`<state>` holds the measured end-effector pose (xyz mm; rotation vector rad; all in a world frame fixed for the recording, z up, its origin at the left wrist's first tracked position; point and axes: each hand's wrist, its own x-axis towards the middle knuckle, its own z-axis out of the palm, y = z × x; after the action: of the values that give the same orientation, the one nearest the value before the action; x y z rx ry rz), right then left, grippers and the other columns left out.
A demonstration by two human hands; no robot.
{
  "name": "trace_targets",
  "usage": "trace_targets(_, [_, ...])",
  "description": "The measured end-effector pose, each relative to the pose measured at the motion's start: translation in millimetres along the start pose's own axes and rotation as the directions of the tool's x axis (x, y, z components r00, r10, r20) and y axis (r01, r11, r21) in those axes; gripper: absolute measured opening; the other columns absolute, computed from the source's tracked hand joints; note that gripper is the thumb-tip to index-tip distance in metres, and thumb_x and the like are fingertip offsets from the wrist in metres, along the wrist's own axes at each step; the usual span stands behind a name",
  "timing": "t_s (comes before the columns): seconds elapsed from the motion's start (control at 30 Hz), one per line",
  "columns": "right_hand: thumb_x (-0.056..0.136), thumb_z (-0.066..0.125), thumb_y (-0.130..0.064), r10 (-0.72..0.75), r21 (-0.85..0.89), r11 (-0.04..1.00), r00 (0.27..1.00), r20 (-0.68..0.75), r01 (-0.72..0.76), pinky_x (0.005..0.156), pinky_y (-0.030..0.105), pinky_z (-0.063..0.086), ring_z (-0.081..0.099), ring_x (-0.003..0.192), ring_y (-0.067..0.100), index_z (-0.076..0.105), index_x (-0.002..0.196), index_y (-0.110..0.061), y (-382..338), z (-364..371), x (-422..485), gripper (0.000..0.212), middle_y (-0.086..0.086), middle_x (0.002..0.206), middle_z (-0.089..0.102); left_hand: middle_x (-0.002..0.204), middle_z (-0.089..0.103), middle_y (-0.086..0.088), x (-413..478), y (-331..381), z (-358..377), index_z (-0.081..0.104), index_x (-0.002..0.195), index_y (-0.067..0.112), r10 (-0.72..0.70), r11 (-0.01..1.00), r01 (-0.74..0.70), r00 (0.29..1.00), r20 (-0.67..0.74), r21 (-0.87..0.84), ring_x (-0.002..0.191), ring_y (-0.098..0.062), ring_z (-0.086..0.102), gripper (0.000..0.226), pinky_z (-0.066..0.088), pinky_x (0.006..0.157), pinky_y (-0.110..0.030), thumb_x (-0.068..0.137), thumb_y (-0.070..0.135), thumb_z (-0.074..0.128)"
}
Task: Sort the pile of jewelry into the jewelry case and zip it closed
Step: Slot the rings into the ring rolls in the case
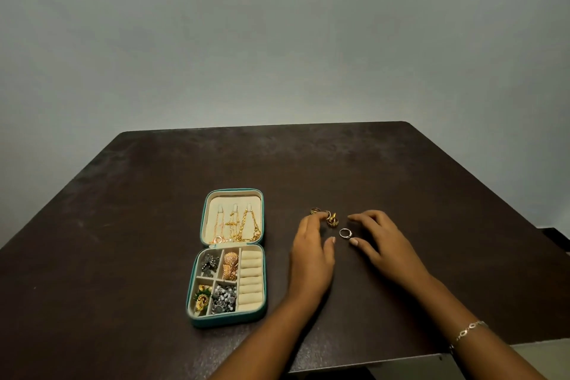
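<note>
— What's over on the left of the table (123, 225)?

— The jewelry case (201, 225), lying open and flat. Its lid is the far half, with gold chains (239, 222) hanging on the pegs. The near half has four small pockets filled with earrings (216, 282), and down its right side a row of cream ring rolls (250, 274) with nothing on them.

— And the hands?

— Right of the case is the left hand (311, 259), palm down, fingers loosely stretched forward. Its fingertips touch a little cluster of gold rings (330, 218) on the tabletop; the thumb sticks out to the side, gripping nothing.

— So the rings are outside the case?

— Yes, well apart from it, lying between the two hands. A silver ring (344, 233) sits just nearer than the gold ones, on its own.

— The other hand?

— The right hand (382, 244) hovers low beside it, fingers relaxed and spread, thumb tip just next to the silver ring, holding nothing. A thin bracelet (470, 328) is on that wrist.
</note>
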<state>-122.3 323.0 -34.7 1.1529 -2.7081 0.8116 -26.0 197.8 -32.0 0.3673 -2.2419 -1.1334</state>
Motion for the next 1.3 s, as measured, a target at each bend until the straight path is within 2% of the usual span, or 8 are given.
trace_targets(0.23, [0.085, 0.062, -0.022, -0.040, -0.001, 0.999, 0.999, -0.025, 0.040, 0.074, 0.018, 0.033, 0.046, 0.094, 0.005, 0.067, 0.096, -0.022, -3.2, 2.4, 6.7, 0.012, -0.009, 0.099, 0.049, 0.111, 0.059, 0.002, 0.4, -8.0, 5.3, 0.060, 0.110, 0.016, 0.006, 0.998, -0.008, 0.999, 0.045, 0.055, 0.106, -0.011, 0.051, 0.030, 0.038, 0.091, -0.018, 0.082, 0.005, 0.057])
trace_targets(0.43, [0.085, 0.061, -0.017, -0.100, -0.087, 0.992, 0.993, -0.058, 0.094, 0.067, 0.026, 0.041, 0.056, 0.087, 0.020, 0.066, 0.087, -0.012, -0.8, 4.6, 4.2, 0.007, 0.002, 0.093, 0.058, 0.111, 0.061, 0.001, -1.0, -6.6, 6.1, 0.063, 0.109, 0.016, 0.037, 0.995, -0.042, 0.998, 0.056, 0.094, 0.106, -0.014, 0.051, 0.027, 0.039, 0.091, -0.024, 0.083, 0.010, 0.056])
trace_targets(0.57, [0.085, 0.040, -0.032, -0.127, -0.094, 0.989, 0.987, -0.101, 0.117, 0.061, 0.032, 0.045, 0.058, 0.076, 0.024, 0.060, 0.079, -0.010, -2.5, 3.7, 1.3, 0.031, 0.004, 0.081, 0.059, 0.112, 0.063, -0.001, -2.0, -4.1, 5.3, 0.063, 0.112, 0.015, 0.051, 0.992, -0.061, 0.995, 0.089, 0.114, 0.106, -0.017, 0.052, 0.030, 0.038, 0.091, -0.024, 0.083, 0.013, 0.053])
trace_targets(0.67, [0.084, 0.035, -0.033, -0.173, -0.073, 0.983, 0.981, -0.086, 0.167, 0.063, 0.026, 0.042, 0.058, 0.073, 0.023, 0.060, 0.081, -0.011, -7.9, 0.7, -2.1, 0.034, 0.004, 0.079, 0.060, 0.112, 0.065, -0.004, -2.6, -1.4, 4.8, 0.063, 0.115, 0.015, 0.053, 0.990, -0.065, 0.994, 0.094, 0.126, 0.107, -0.019, 0.054, 0.033, 0.039, 0.092, -0.027, 0.084, 0.015, 0.053])
trace_targets(0.83, [0.087, 0.038, -0.031, -0.259, 0.023, 0.965, 0.965, -0.051, 0.260, 0.064, 0.023, 0.043, 0.055, 0.075, 0.014, 0.061, 0.085, -0.014, -14.2, 0.6, -7.3, 0.028, -0.001, 0.081, 0.060, 0.095, 0.070, -0.002, -3.8, -2.1, 2.7, 0.068, 0.095, 0.017, 0.025, 0.995, -0.033, 0.996, 0.090, 0.091, 0.092, -0.020, 0.060, 0.018, 0.047, 0.081, -0.034, 0.083, 0.017, 0.056])
trace_targets(1.1, [0.081, 0.059, -0.023, -0.120, 0.396, 0.905, 0.986, -0.114, 0.156, 0.069, 0.012, 0.044, 0.061, 0.081, 0.004, 0.067, 0.085, -0.022, -31.0, -5.5, -17.8, 0.009, -0.011, 0.082, 0.065, 0.078, 0.072, 0.000, -10.6, 0.0, -6.2, 0.069, 0.081, 0.014, -0.078, 0.995, 0.078, 0.997, -0.006, -0.067, 0.074, -0.014, 0.064, 0.010, 0.049, 0.069, -0.031, 0.082, 0.010, 0.060])
trace_targets(1.23, [0.081, 0.066, -0.005, -0.055, 0.464, 0.880, 0.991, -0.120, 0.105, 0.068, 0.013, 0.045, 0.062, 0.080, 0.005, 0.069, 0.081, -0.023, -36.4, -3.8, -18.6, 0.018, -0.011, 0.082, 0.066, 0.094, 0.071, -0.003, -18.3, 1.9, -10.6, 0.068, 0.098, 0.014, -0.074, 0.995, 0.073, 0.997, -0.021, -0.066, 0.088, -0.014, 0.063, 0.017, 0.049, 0.082, -0.031, 0.084, 0.011, 0.060])
trace_targets(1.3, [0.080, 0.066, -0.003, -0.061, 0.469, 0.876, 0.991, -0.118, 0.110, 0.069, 0.015, 0.046, 0.063, 0.081, 0.005, 0.070, 0.081, -0.025, -44.0, -6.4, -17.7, 0.022, -0.013, 0.085, 0.067, 0.117, 0.063, -0.006, -29.6, 5.6, -15.4, 0.057, 0.120, 0.012, -0.008, 1.000, 0.008, 1.000, -0.016, -0.024, 0.109, -0.016, 0.055, 0.035, 0.039, 0.096, -0.018, 0.086, 0.018, 0.051])
